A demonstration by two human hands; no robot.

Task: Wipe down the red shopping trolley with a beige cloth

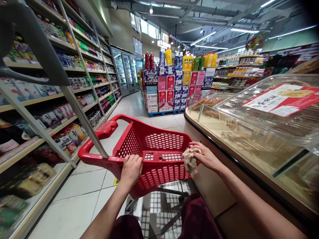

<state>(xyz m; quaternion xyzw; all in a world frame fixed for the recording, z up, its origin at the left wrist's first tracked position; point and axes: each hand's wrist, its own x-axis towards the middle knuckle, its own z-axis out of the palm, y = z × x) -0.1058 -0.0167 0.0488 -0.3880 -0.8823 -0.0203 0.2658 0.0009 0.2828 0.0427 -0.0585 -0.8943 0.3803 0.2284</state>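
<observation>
A red plastic shopping cart with perforated walls stands right in front of me, its basket showing no goods. My left hand is closed over the near rim, fingers curled inward. At the right-hand corner of the basket, my right hand grips a crumpled, stained whitish cloth against the rim. Part of that hand's grip is hidden by the cloth. A long grey pole with a dark grey handle rises at the left from the cart's red handle end.
Drink shelves line the left side. To the right, a glass-walled counter holds clear plastic food boxes close to my right arm. Ahead, stacked drink cartons stand on a blue pallet, with glass-door fridges behind.
</observation>
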